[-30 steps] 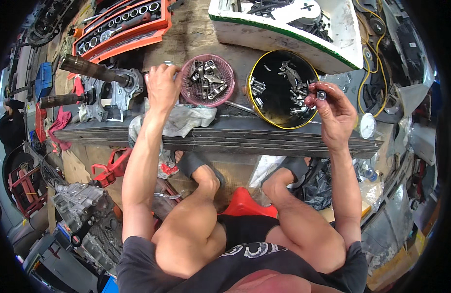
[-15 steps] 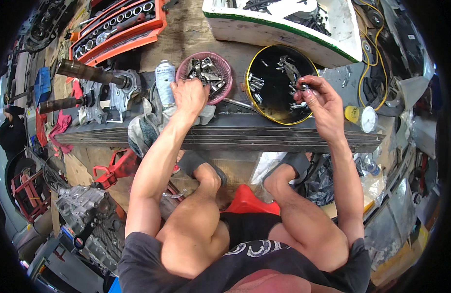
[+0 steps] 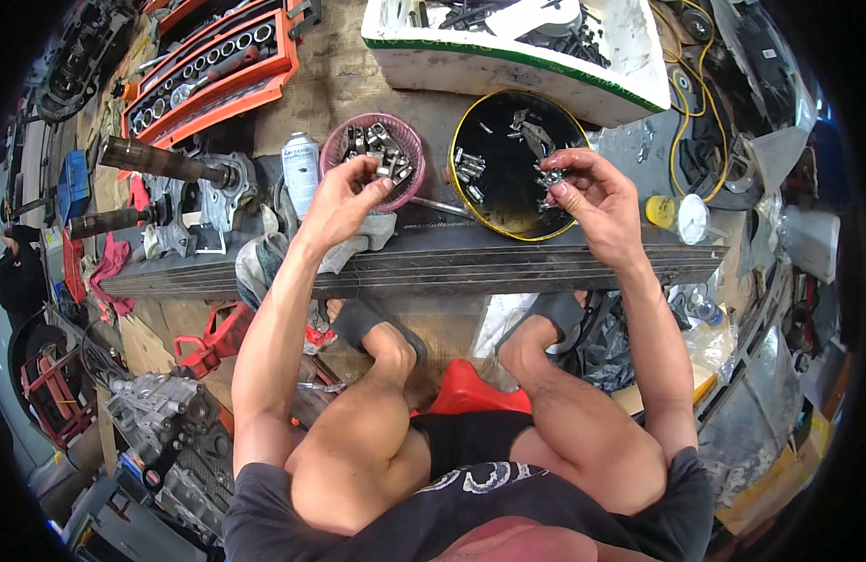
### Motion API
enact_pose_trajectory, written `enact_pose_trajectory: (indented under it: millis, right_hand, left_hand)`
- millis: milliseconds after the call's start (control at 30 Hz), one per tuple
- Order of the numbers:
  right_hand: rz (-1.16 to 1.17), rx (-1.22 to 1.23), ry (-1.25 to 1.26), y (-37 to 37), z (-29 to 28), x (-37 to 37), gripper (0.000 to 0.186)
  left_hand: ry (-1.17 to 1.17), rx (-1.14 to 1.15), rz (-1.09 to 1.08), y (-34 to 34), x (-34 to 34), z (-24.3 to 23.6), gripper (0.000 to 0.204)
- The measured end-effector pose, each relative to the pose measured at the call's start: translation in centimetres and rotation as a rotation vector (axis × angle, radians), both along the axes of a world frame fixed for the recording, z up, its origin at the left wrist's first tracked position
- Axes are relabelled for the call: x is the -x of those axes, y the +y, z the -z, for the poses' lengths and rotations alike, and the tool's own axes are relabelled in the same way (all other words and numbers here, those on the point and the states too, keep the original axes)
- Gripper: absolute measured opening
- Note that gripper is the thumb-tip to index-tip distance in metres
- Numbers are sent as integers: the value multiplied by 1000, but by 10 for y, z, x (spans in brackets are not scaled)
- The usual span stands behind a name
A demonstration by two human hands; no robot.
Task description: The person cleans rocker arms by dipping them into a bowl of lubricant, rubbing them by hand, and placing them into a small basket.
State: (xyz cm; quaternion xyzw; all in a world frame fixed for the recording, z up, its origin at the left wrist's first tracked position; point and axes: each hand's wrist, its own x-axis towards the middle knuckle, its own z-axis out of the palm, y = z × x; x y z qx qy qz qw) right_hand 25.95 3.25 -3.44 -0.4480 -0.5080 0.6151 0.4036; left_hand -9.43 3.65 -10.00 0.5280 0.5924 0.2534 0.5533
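Observation:
My left hand reaches over the near edge of a pink plastic basket heaped with silvery metal parts. Its thumb and fingers curl round a small metal part at the top of the heap. Over the right side of a round black pan with a yellow rim, my right hand pinches a small shiny metal part; its exact kind is hidden by the fingers. In the pan's dark bottom lie several small metal cylinders and a few longer metal pieces.
A spray can and a grey rag are left of the basket. Machine parts with long shafts and an orange socket set stand farther left. Behind the pan is a white foam box; a yellow-and-white container stands right.
The view has shifted slightly. My left hand has drawn back from deep in the basket toward its near edge. My right hand has tilted and moved inward over the pan, still pinching its part.

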Motion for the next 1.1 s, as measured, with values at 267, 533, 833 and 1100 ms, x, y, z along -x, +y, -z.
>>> enact_pose_trajectory:
  millis: [267, 533, 833, 1100]
  right_hand:
    - [-63, -127, 24, -3, -12, 12, 25]
    - [-52, -34, 154, -8, -14, 22, 26]
    - [-22, -197, 71, -9, -16, 31, 25]
    - [11, -406, -111, -7, -21, 29, 23]
  left_hand:
    - [-412, 46, 172, -3, -52, -56, 38]
    - [-643, 149, 297, 0, -72, -75, 38]
    - [-1002, 370, 284, -5, -78, -77, 45]
    - [-844, 198, 285, -18, -91, -89, 41]
